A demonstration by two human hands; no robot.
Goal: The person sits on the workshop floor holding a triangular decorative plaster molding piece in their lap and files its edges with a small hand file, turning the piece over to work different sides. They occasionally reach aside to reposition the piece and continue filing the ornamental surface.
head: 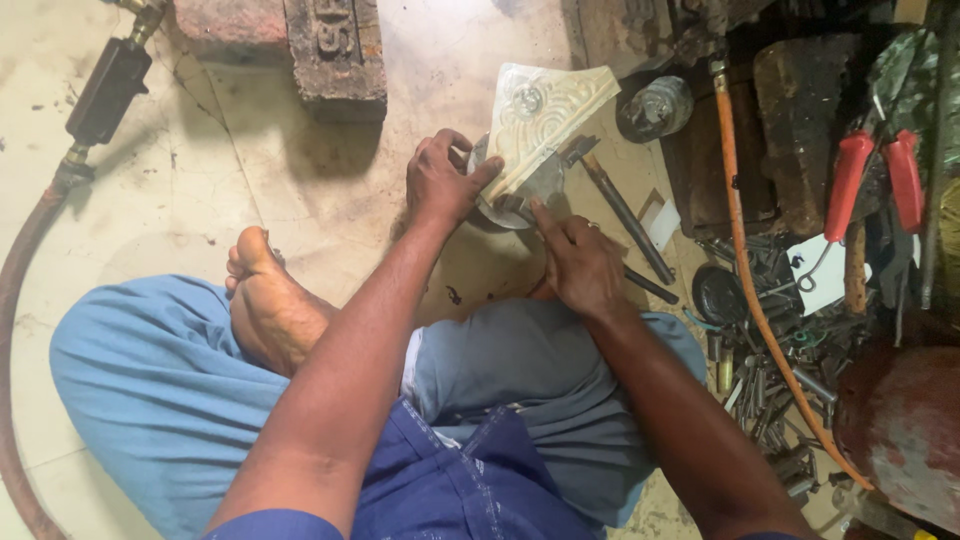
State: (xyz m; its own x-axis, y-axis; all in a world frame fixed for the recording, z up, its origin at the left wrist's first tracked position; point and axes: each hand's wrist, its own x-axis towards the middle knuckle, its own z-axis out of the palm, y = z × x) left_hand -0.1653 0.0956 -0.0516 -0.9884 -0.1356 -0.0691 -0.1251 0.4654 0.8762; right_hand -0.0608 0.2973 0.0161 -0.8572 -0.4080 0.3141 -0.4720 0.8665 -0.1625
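Note:
I sit cross-legged on a stone floor. My left hand [440, 180] grips the edge of a pale embossed metal sheet [545, 115] that lies over a round metal block [500, 205]. My right hand [578, 262] has its fingers pressed down at the lower edge of the same sheet; a ring shows on one finger. A small shiny round dome [527, 98] sits on the sheet near its top.
A hammer [615, 195] lies just right of the block. Two bricks [335, 50] sit at the top. An orange hose [745, 270] runs down the right side past scattered metal punches [775, 400], red-handled pliers [870, 180] and a reddish cylinder [905, 425]. A dark hose [20, 300] runs along the left.

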